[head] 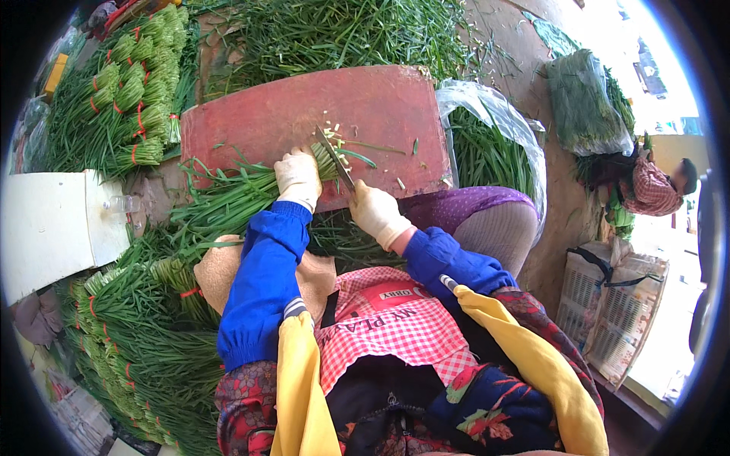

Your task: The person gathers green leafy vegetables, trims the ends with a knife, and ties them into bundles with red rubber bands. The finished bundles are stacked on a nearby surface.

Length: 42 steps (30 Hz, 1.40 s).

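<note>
My left hand [299, 176], in a pale work glove, presses a bunch of garlic chives [239, 191] onto a red board [245, 125]. The light cut ends [324, 159] stick out to the right of that hand. Also gloved, my right hand [376, 211] grips a knife [337, 161], its handle mostly hidden in the fist. The blade lies right at the cut ends. Small pale stem pieces [335, 128] and a few loose green leaves [365, 158] are scattered on the board beyond and beside the blade.
Tied chive bunches [131, 91] with red bands are stacked at far left, more [125, 342] at lower left. Loose greens [353, 34] pile behind the board. An open plastic bag [502, 114] holds greens at right. A white box [51, 222] stands left; a person [656, 185] is at far right.
</note>
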Motion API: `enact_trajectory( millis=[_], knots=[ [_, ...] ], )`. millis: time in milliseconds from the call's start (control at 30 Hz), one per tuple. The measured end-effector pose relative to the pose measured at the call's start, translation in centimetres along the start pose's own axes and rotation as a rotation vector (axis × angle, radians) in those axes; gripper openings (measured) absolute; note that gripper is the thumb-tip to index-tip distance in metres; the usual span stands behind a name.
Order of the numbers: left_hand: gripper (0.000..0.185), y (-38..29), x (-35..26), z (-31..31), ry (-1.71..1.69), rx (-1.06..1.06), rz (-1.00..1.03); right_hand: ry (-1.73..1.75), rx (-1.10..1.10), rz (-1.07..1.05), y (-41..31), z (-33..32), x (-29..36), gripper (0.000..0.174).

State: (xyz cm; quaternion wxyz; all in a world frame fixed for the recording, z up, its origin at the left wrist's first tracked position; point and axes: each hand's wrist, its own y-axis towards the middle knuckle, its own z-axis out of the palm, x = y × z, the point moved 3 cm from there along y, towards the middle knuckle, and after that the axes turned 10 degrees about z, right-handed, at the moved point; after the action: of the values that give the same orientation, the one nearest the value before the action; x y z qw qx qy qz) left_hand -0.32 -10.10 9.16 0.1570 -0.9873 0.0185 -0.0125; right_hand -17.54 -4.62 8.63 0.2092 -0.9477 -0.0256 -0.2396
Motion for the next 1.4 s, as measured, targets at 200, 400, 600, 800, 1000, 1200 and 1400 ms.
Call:
enact_trajectory(
  millis=[200, 400, 600, 800, 1000, 1200, 1400],
  knots=[
    [0.053, -0.3, -0.4, -0.3, 0.038, 0.021, 0.007, 0.049, -0.071, -0.022, 4.4, 2.6, 1.1, 0.023],
    [0.067, -0.7, -0.5, -1.2, 0.005, 0.038, -0.01, 0.104, -0.076, 0.032, 4.7, 3.9, 1.1, 0.025],
    [0.073, -0.5, -0.6, -1.0, 0.012, 0.05, -0.02, 0.09, -0.009, 0.061, 1.5, 4.8, -0.7, 0.026],
    [0.073, -0.9, -0.6, -1.0, 0.02, 0.006, -0.01, -0.126, -0.169, -0.096, 11.1, -2.0, 0.4, 0.013],
    [0.073, -0.6, -0.3, -0.8, -0.037, 0.001, -0.009, -0.16, -0.303, 0.058, 16.3, -8.7, -1.6, 0.017],
    [0.076, -1.3, -0.4, -0.3, -0.024, -0.052, -0.012, -0.2, -0.3, -0.011, 10.0, -3.6, -2.2, 0.036],
    [0.079, -2.6, 0.1, -1.0, -0.076, -0.121, 0.042, -0.198, -0.247, -0.03, 7.1, -3.9, -3.5, 0.049]
  ],
)
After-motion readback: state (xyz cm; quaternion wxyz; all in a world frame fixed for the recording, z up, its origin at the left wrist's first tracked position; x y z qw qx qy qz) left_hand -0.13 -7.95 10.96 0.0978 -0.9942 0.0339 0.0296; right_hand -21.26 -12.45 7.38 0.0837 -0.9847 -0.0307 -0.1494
